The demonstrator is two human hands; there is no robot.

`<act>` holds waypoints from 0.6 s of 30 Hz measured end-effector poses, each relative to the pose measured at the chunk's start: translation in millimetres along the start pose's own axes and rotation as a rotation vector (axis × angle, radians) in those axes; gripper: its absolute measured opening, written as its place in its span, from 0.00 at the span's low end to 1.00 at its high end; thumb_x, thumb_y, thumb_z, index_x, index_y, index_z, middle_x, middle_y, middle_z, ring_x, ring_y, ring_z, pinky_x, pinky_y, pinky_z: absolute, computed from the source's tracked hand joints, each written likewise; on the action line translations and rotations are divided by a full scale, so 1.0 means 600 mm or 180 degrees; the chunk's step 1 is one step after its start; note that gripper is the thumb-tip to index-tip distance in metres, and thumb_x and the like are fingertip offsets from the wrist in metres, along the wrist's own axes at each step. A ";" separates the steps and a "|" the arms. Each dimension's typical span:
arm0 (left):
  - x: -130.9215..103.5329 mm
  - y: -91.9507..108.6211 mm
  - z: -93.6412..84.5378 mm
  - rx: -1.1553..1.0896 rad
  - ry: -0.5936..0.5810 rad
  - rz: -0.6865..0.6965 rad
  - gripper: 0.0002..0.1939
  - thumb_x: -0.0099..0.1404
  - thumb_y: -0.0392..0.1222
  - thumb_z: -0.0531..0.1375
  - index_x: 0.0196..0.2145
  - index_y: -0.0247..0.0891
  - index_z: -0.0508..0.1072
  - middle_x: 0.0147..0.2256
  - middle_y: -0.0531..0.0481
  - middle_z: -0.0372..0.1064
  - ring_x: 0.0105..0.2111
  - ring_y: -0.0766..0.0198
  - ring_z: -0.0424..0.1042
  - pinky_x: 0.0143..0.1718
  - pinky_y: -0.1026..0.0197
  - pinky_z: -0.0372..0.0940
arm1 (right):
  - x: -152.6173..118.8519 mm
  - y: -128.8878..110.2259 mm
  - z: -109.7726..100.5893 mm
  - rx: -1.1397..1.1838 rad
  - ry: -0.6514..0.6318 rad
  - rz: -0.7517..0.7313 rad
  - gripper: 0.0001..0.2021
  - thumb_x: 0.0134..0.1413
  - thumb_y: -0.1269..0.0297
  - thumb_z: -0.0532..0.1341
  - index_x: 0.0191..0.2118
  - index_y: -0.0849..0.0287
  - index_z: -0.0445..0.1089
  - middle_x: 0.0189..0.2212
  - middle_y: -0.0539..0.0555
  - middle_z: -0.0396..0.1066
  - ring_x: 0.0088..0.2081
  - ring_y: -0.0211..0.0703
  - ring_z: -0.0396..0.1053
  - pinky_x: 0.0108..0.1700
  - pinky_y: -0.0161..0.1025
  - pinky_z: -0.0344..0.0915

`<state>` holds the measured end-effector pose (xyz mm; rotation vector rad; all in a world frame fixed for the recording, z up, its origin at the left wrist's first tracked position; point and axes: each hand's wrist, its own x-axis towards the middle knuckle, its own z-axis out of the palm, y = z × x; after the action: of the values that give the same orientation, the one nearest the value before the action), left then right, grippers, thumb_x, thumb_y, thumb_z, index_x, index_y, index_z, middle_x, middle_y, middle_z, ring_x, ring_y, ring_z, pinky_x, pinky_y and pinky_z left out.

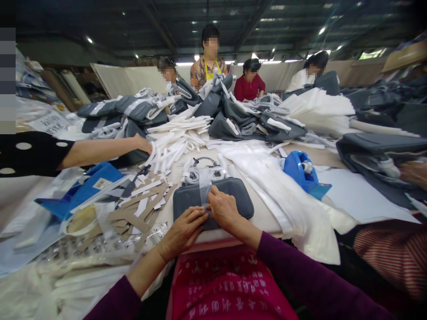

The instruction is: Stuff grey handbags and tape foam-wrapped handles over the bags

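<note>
A dark grey bag (242, 195) lies flat at the table's near edge, with a translucent strip (204, 186) running over its middle. Wrapped, looped handles (191, 174) stick out behind it. My left hand (185, 229) rests at the bag's front edge, fingers together and fingertips at the strip's lower end. My right hand (223, 208) is on the bag's front, its fingers curled and pinched at the strip beside the left fingertips. What exactly lies between the fingers of my left hand is hidden.
Blue tape dispensers (300, 171) stand on both sides. Cardboard strips (143, 209) lie left, white foam sheet (267, 182) right, and a heap of grey bags (230, 115) behind. A person's arm (100, 150) reaches in from the left; another person's hand (414, 173) is at right.
</note>
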<state>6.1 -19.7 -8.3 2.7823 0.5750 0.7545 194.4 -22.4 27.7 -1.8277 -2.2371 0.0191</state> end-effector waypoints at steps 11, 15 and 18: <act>0.002 0.005 -0.001 0.0494 -0.0131 0.0111 0.22 0.67 0.28 0.51 0.58 0.33 0.63 0.55 0.39 0.62 0.61 0.52 0.54 0.61 0.45 0.58 | 0.018 0.001 -0.010 0.0231 -0.0017 0.0260 0.04 0.55 0.64 0.61 0.37 0.57 0.68 0.46 0.54 0.67 0.32 0.43 0.73 0.30 0.37 0.60; 0.003 0.003 -0.001 0.0543 -0.0107 0.0222 0.23 0.68 0.28 0.50 0.59 0.34 0.61 0.55 0.41 0.64 0.61 0.55 0.56 0.62 0.45 0.58 | 0.013 0.023 -0.022 0.0964 0.0445 0.0253 0.04 0.54 0.72 0.59 0.36 0.57 0.67 0.39 0.52 0.68 0.31 0.40 0.71 0.32 0.36 0.61; 0.001 -0.003 -0.001 0.0640 -0.0111 0.0232 0.23 0.69 0.29 0.49 0.60 0.35 0.61 0.57 0.42 0.64 0.61 0.57 0.57 0.62 0.47 0.57 | -0.010 0.105 -0.053 0.1987 0.1141 0.0245 0.03 0.55 0.70 0.57 0.33 0.58 0.66 0.34 0.49 0.67 0.30 0.36 0.68 0.33 0.34 0.63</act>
<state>5.7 -17.7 -8.2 3.0093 0.5752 0.6963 262.5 -19.7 46.8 -1.4343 -1.6628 0.3358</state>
